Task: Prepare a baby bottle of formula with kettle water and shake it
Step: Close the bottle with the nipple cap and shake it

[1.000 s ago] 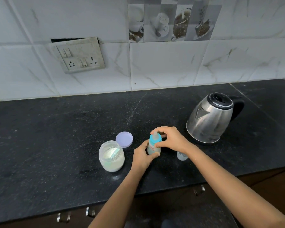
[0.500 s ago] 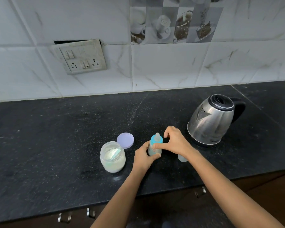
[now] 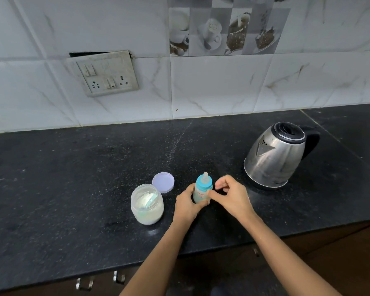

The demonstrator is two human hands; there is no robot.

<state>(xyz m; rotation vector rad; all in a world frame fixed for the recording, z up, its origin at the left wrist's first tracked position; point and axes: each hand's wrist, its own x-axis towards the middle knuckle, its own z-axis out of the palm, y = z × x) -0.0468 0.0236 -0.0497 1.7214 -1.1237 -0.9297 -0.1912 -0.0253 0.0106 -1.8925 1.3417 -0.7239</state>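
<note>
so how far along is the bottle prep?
Looks done: the blue teat collar is on the baby bottle, which stands on the counter. In hand: the left hand grips its body; the right hand sits beside the collar, fingers loosely curled. Left: the shake, probably; the fill level is unreadable. The formula jar is open, lid beside it.

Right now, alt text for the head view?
A person's left hand grips an upright baby bottle on a black countertop, right hand loosely curled beside its blue collar. Open powder jar and lilac lid to its left; steel kettle to its right.
</note>
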